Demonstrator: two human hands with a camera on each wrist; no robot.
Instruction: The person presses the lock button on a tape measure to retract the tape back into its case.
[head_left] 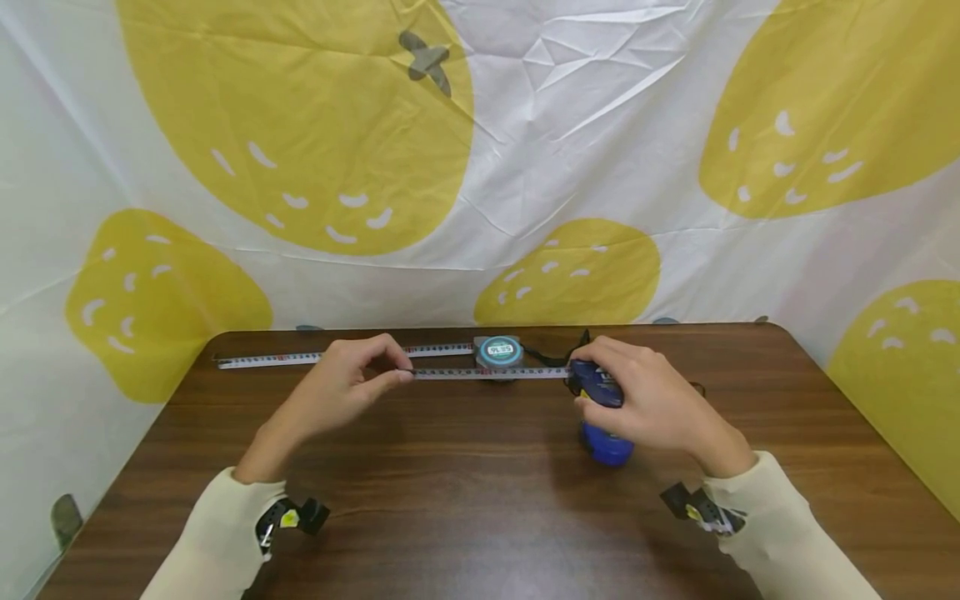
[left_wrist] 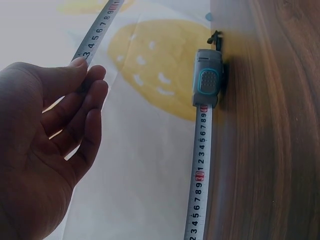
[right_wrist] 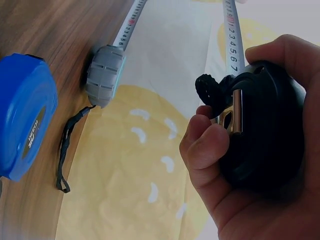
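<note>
My right hand [head_left: 656, 404] grips a dark blue tape measure [head_left: 597, 385] with a black strap, its case dark in the right wrist view [right_wrist: 272, 140]. Its blade [head_left: 495, 373] stretches leftward, raised above the table. Thumb and fingers of my left hand [head_left: 348, 379] pinch the blade's free end; the left wrist view shows that pinch, the other fingers curled loosely below. Behind the blade a grey and teal tape measure [head_left: 500, 351] lies with its own blade [head_left: 270, 361] pulled out to the left. Under my right hand a bright blue tape measure [head_left: 607, 447] rests on the table.
The brown wooden table [head_left: 450, 517] ends at the back against a white curtain [head_left: 375, 292] printed with yellow fruit. A black wrist strap [right_wrist: 65, 150] trails from the grey tape measure.
</note>
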